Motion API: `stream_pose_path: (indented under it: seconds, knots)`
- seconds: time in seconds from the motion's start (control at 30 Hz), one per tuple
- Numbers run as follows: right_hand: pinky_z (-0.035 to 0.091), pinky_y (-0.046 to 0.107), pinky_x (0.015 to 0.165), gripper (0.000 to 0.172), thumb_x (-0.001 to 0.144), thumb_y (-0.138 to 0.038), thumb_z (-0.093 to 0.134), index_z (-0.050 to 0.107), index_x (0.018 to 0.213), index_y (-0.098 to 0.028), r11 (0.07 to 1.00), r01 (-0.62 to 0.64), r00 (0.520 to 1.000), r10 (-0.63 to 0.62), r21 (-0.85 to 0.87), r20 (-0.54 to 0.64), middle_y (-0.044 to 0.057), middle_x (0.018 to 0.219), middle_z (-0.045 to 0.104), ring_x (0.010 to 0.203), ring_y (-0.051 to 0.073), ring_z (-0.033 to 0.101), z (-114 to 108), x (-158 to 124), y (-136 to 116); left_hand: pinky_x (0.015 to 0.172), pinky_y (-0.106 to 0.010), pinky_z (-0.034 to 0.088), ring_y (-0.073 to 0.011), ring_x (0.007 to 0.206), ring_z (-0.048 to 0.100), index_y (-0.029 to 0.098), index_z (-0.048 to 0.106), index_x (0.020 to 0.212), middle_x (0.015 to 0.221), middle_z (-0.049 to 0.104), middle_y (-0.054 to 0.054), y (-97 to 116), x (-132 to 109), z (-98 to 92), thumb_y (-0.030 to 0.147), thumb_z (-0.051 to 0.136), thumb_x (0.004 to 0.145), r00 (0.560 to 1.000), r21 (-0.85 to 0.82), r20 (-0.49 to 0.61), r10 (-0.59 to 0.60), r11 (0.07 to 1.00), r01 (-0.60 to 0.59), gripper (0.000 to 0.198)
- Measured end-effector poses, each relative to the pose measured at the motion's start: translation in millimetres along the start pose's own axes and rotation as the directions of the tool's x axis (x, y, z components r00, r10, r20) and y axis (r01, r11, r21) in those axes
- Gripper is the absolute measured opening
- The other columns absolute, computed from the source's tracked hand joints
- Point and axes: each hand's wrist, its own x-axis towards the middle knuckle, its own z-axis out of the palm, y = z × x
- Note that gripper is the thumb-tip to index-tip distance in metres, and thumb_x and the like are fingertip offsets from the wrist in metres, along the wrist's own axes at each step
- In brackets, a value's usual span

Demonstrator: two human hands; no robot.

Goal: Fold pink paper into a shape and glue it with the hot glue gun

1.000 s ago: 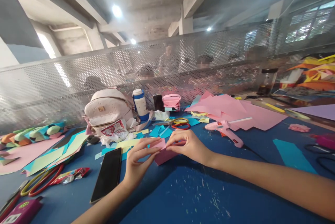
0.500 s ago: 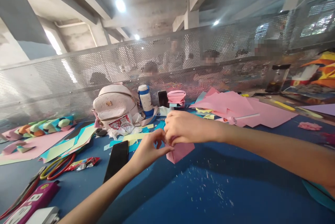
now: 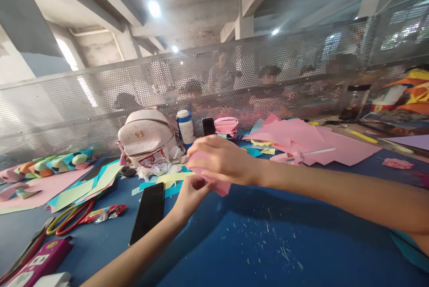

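Note:
A piece of pink paper (image 3: 221, 187) is held in both hands above the blue table. My right hand (image 3: 224, 159) lies over it from above, fingers curled round its far side and hiding much of it. My left hand (image 3: 193, 191) pinches the near lower edge between thumb and fingers. Left of that hand a black phone (image 3: 147, 211) lies on the table. Just beyond are yellow and blue paper strips (image 3: 172, 177). Small paper scraps (image 3: 284, 251) are scattered on the near side.
At the back stand a pale backpack (image 3: 145, 132), a white and blue bottle (image 3: 185, 128) and a perforated metal screen (image 3: 154, 86). Pink sheets (image 3: 335, 141) with a glue gun (image 3: 291, 157) lie to the right. Scissors (image 3: 72, 217) and a purple box (image 3: 43, 260) are at left.
My right hand has shifted left and spread over the pink paper, which has turned and moved left with it. My left hand has moved slightly left and down.

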Motion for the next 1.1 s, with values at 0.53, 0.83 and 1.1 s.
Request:
stream_pose_path:
  seconds: [0.53, 0.83, 1.1]
  knots:
    - [0.044, 0.024, 0.063, 0.018, 0.088, -0.035, 0.065, 0.074, 0.091, -0.019, 0.448, -0.504, 0.703, 0.71, 0.738, 0.05, 0.002, 0.074, 0.067, 0.068, 0.013, 0.058, 60.9, -110.5, -46.5, 0.034, -0.017, 0.024, -0.0112, 0.034, 0.056, 0.009, 0.065, 0.068, 0.047, 0.06, -0.001, -11.1, -28.1, 41.9, 0.051, 0.078, 0.068, 0.948, -0.398, -0.053, -0.313, 0.877, 0.268, 0.044]
    - [0.04, 0.024, 0.058, 0.016, 0.086, -0.034, 0.067, 0.075, 0.086, -0.02, 0.424, -0.527, 0.678, 0.732, 0.737, 0.063, 0.001, 0.072, 0.065, 0.063, 0.012, 0.055, 61.8, -112.4, -47.8, 0.031, -0.016, 0.024, -0.0124, 0.036, 0.061, 0.008, 0.071, 0.083, 0.08, 0.076, -0.015, -14.3, -28.9, 38.6, 0.045, 0.078, 0.07, 0.972, -0.296, -0.018, -0.234, 0.93, 0.218, 0.04]
    - [0.046, 0.026, 0.072, 0.009, 0.082, -0.025, 0.071, 0.07, 0.089, -0.019, 0.449, -0.497, 0.712, 0.7, 0.743, 0.055, 0.004, 0.096, 0.058, 0.086, 0.015, 0.057, 58.5, -109.5, -45.2, 0.032, -0.02, 0.039, -0.0105, 0.033, 0.057, 0.01, 0.072, 0.083, 0.089, 0.076, -0.012, -18.3, -26.4, 35.8, 0.048, 0.075, 0.072, 0.99, -0.2, -0.007, -0.142, 0.97, 0.137, 0.039]
